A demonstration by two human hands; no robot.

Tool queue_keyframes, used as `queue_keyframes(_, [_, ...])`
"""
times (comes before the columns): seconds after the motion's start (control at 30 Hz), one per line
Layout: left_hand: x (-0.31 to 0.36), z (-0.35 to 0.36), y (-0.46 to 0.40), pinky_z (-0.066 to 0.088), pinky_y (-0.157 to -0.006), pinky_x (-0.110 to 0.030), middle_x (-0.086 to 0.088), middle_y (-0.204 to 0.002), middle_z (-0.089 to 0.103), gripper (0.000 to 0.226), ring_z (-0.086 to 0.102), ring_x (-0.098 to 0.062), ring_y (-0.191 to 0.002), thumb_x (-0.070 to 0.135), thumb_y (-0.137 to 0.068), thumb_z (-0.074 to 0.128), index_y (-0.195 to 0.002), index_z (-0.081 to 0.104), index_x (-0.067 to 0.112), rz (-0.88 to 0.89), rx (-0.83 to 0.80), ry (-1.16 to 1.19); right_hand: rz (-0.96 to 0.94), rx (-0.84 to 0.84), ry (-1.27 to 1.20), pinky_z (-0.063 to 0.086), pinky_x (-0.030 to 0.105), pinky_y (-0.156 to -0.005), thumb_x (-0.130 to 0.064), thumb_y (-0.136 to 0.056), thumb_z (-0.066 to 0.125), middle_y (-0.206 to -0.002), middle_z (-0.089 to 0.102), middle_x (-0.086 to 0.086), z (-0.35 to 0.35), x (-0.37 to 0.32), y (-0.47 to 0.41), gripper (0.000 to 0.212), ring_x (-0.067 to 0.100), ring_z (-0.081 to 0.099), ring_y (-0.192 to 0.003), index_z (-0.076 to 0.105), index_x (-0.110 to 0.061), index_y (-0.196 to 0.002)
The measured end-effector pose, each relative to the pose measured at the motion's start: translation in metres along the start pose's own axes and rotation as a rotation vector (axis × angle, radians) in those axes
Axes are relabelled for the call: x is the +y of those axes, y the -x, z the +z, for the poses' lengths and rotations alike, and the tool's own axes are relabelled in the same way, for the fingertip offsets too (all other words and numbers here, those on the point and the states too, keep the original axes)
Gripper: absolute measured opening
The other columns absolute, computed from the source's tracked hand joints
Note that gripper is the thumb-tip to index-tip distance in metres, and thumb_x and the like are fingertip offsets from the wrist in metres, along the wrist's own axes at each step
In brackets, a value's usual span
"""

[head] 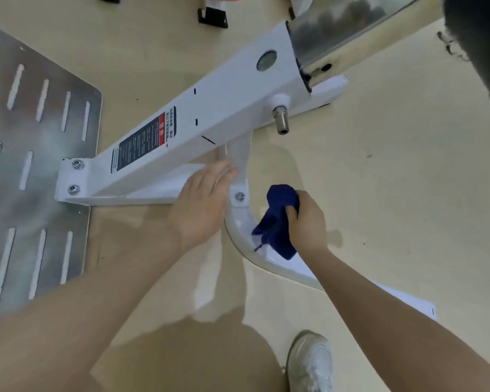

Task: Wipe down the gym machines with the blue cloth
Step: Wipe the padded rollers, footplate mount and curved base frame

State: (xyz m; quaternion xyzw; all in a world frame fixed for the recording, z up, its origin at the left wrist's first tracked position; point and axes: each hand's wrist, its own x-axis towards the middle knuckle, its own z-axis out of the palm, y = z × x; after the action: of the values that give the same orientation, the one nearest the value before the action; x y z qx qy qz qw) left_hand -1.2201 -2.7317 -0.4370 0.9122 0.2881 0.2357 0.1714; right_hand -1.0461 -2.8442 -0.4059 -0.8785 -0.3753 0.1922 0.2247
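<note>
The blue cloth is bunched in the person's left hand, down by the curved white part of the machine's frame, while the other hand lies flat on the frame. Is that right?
Not quite: the head view shows the blue cloth bunched in the right hand, not the left. It is down by the curved white frame piece, and the left hand lies flat on the white frame, as you said.

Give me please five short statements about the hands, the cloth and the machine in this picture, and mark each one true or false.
1. The right hand grips the blue cloth. True.
2. The left hand also holds a cloth. False: its fingers are straight and it holds nothing.
3. The cloth is at the curved white frame. True.
4. The warning label is on the metal footplate. False: it is on the white beam.
5. The person is barefoot. False: a white shoe shows.
</note>
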Motion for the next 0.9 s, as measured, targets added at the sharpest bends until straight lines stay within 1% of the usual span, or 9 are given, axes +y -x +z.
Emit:
queue_keyframes(0.1, [-0.011,0.036,0.020,0.041,-0.099,-0.039,-0.019,-0.136,0.045,0.060,0.048,-0.034,-0.121,-0.004,-0.073,0.038,-0.132,0.041,0.001,-0.086,-0.244,-0.007,-0.177,-0.086,0.171,0.041,0.033,-0.074,-0.013,-0.094,0.037,-0.121,0.055,0.019,0.046,0.022,-0.034,0.032,0.031,0.052,-0.098,0.054,0.000,-0.117])
queue_keyframes(0.2, [-0.010,0.068,0.031,0.010,-0.112,-0.020,-0.005,-0.156,0.010,0.060,0.020,-0.021,-0.142,-0.004,-0.091,0.032,-0.147,0.014,0.008,-0.339,-0.459,0.079,-0.371,-0.341,0.205,0.043,0.048,-0.097,-0.029,-0.096,0.032,-0.146,0.034,0.024,0.104,0.048,-0.038,0.049,0.040,0.037,-0.131,0.047,-0.001,-0.133])
queue_keyframes(0.27, [-0.006,0.089,0.035,0.008,-0.108,-0.017,-0.001,-0.157,0.002,0.059,0.013,-0.017,-0.143,0.001,-0.096,0.027,-0.149,0.003,0.013,-0.458,-0.545,0.162,-0.344,-0.374,0.170,0.027,0.042,-0.112,-0.031,-0.099,0.036,-0.157,0.004,0.017,0.121,0.061,-0.038,0.057,0.030,0.017,-0.142,0.020,-0.009,-0.149])
queue_keyframes(0.33, [0.001,0.108,0.041,0.021,-0.102,-0.016,-0.002,-0.156,0.010,0.059,0.024,-0.019,-0.139,0.004,-0.098,0.027,-0.149,0.001,0.018,-0.584,-0.573,0.342,-0.310,-0.424,0.094,0.023,0.031,-0.112,-0.030,-0.099,0.038,-0.157,0.002,0.011,0.124,0.066,-0.045,0.064,0.024,0.016,-0.142,0.005,-0.011,-0.150])
queue_keyframes(0.43, [0.015,0.139,0.051,0.027,-0.097,-0.015,0.000,-0.149,0.032,0.057,0.039,-0.017,-0.130,0.006,-0.098,0.030,-0.149,0.011,0.022,-0.842,-0.436,0.738,-0.215,-0.454,-0.108,0.038,0.025,-0.082,-0.017,-0.098,0.041,-0.115,0.052,0.002,0.120,0.062,-0.074,0.067,0.020,0.055,-0.096,-0.001,-0.009,-0.149])
queue_keyframes(0.5, [0.027,0.153,0.055,0.030,-0.099,-0.012,0.001,-0.147,0.035,0.058,0.039,-0.014,-0.130,-0.004,-0.095,0.030,-0.147,0.019,0.020,-1.007,-0.297,1.056,-0.168,-0.442,-0.111,0.039,0.024,-0.071,-0.015,-0.097,0.043,-0.100,0.055,-0.001,0.124,0.060,-0.081,0.066,0.019,0.056,-0.080,0.002,-0.012,-0.149])
queue_keyframes(0.6, [0.037,0.159,0.056,0.040,-0.086,-0.006,0.010,-0.135,0.041,0.061,0.044,-0.008,-0.120,-0.014,-0.090,0.028,-0.141,0.031,0.020,-1.169,-0.148,1.301,-0.281,-0.481,0.042,0.045,0.031,-0.074,-0.015,-0.096,0.044,-0.124,0.052,0.007,0.113,0.082,-0.045,0.064,0.026,0.059,-0.094,0.009,-0.013,-0.150])
queue_keyframes(0.73, [0.044,0.159,0.056,0.030,-0.098,-0.025,-0.005,-0.150,0.030,0.073,0.030,-0.019,-0.139,-0.024,-0.082,0.019,-0.146,0.024,0.010,-1.138,-0.148,1.356,-0.442,-0.521,0.456,0.047,0.038,-0.080,-0.016,-0.095,0.042,-0.148,0.027,0.011,0.097,0.099,-0.023,0.069,0.028,0.048,-0.115,0.001,-0.017,-0.151])
queue_keyframes(0.9, [0.046,0.160,0.065,0.038,-0.102,-0.024,0.002,-0.144,0.043,0.086,0.036,-0.010,-0.135,0.008,-0.055,0.035,-0.140,0.039,0.019,-1.094,0.033,1.552,-0.499,-0.440,0.356,0.043,0.039,-0.094,-0.025,-0.093,0.036,-0.154,0.017,0.018,0.110,0.094,-0.034,0.061,0.034,0.042,-0.125,0.017,-0.013,-0.150])
